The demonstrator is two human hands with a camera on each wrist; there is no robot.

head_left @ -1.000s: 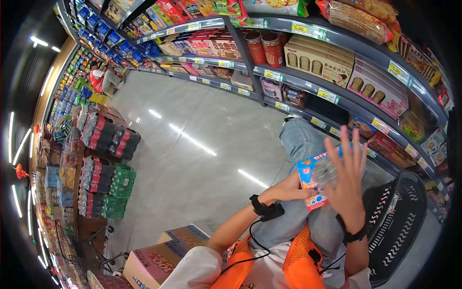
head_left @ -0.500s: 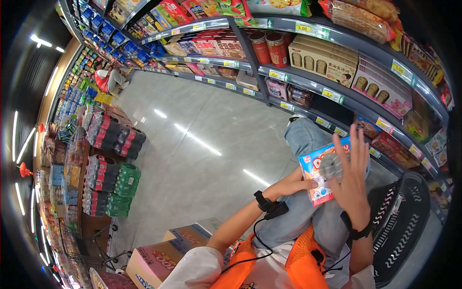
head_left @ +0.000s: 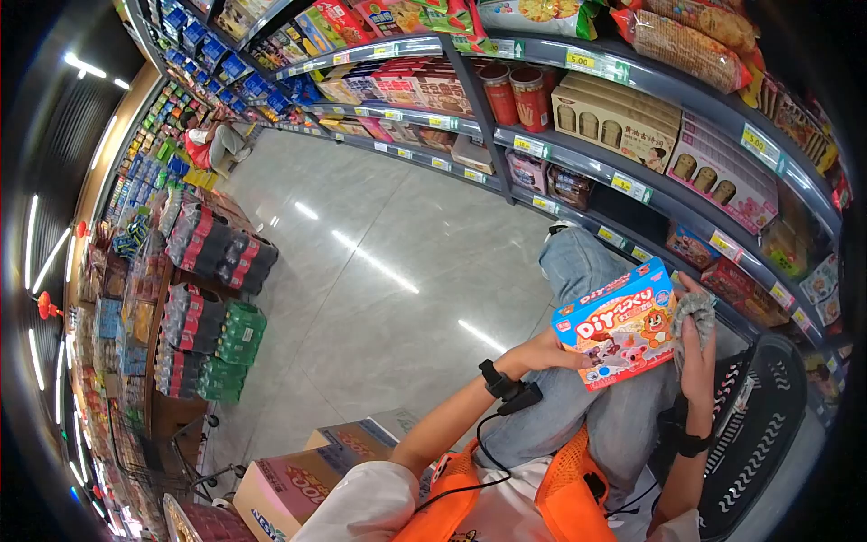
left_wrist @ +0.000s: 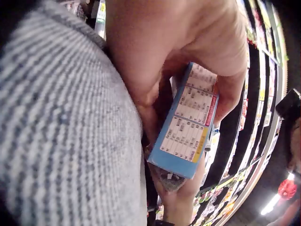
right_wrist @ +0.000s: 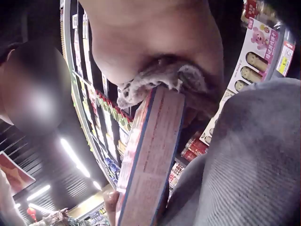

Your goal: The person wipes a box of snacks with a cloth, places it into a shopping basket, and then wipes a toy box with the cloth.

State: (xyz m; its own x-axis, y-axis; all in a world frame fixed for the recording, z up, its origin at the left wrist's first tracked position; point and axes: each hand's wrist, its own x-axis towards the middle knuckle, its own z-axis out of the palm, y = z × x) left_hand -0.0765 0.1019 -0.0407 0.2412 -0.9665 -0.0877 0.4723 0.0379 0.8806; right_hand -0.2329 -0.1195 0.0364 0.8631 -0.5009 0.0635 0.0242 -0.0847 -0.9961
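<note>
A blue, white and red box with "DIY" lettering is tilted above the person's knees. The left hand grips its left end, thumb on the front face. At the right end, the right hand holds a crumpled grey cloth against the box edge. In the left wrist view, the box's printed side shows below the left hand. From the right wrist, the cloth lies bunched between the right hand and the narrow side of the box.
A black basket stands at the right, beside the legs. Stocked shelves curve along the top and right. Cartons lie at lower left, bottle packs beyond them. Another person sits far off at upper left.
The right hand and cloth have moved from in front of the box to its right edge, uncovering the front face. The left hand keeps its grip on the box.
</note>
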